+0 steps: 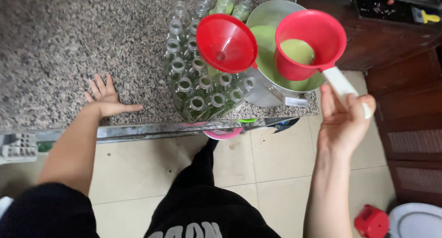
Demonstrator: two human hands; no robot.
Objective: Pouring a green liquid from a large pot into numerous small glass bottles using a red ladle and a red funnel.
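Ladle [307, 47], red plastic with a deep round cup and a flat white handle, is gripped by the right hand [343, 123]; the fingers wrap closed around the handle end, and the cup stands above and beyond the fingertips, holding pale green liquid. Beyond the cup sits a steel pot [276, 88], smooth and round, with more of the same liquid. To the left of the right-hand fingers stands a cluster of clear bottles [202, 88], open-necked and tightly packed; a red conical funnel [226, 43] rests in one of them, tilted. For a clean pour, the cup should be centred over the funnel mouth and tipped slowly, so the narrow spout does not back up. Speckled granite forms the countertop [69, 40]. The left hand [107, 99] lies flat on it, fingers spread wide, holding nothing, well apart from the bottles.
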